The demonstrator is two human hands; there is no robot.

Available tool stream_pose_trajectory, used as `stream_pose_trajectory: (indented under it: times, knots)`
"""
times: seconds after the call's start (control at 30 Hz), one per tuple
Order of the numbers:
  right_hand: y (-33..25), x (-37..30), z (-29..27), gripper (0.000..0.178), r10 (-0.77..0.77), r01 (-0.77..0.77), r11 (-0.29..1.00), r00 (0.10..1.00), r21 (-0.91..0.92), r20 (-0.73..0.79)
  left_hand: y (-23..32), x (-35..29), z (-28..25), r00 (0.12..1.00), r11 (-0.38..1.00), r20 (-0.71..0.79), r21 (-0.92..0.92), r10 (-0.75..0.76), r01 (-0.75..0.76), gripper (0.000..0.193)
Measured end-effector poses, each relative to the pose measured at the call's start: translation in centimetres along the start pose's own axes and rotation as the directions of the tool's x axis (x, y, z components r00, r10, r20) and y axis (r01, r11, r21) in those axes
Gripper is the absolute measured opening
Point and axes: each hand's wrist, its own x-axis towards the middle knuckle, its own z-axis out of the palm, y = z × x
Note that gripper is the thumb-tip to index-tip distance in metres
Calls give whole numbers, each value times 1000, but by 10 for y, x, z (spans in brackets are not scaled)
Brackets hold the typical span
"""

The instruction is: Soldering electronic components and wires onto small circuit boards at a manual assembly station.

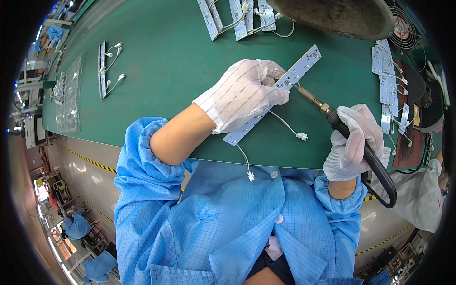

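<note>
A long, narrow LED circuit board [304, 65] slants across the green bench, gripped near its middle by my left hand [244, 92] in a white striped glove. Two thin white leads with a small plug [301, 136] and another plug [251, 176] hang from its near part. My right hand [356, 140], gloved too, is closed round the black handle of a soldering iron [325, 108]. The iron's tip points up and left and meets, or nearly meets, the board's edge just beyond my left fingertips; actual contact is too fine to tell.
LED boards with leads [242, 19] lie at the far edge, more boards [385, 78] at the right, and a pair [102, 71] at the left beside a clear plastic tray [71, 97]. A dark rounded hood [332, 16] overhangs the far side, near a round fan [403, 28].
</note>
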Motion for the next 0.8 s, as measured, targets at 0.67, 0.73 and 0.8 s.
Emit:
stream_pose_trajectory:
  times: [0.67, 0.73, 0.8]
  knots:
    - [3, -4, -3, 16, -7, 3, 999, 992, -35, -128, 17, -1, -2, 1000, 965, -12, 261, -22, 25, 31]
    - [2, -3, -3, 12, -58, 58, 998, 995, -2, -82, 9, -2, -2, 995, 985, -35, 145, 96, -90, 27]
    - [5, -4, -6, 19, -38, 38, 997, 999, 60, 4, 0, 2, 3, 984, 974, -49, 154, 173, -164, 28]
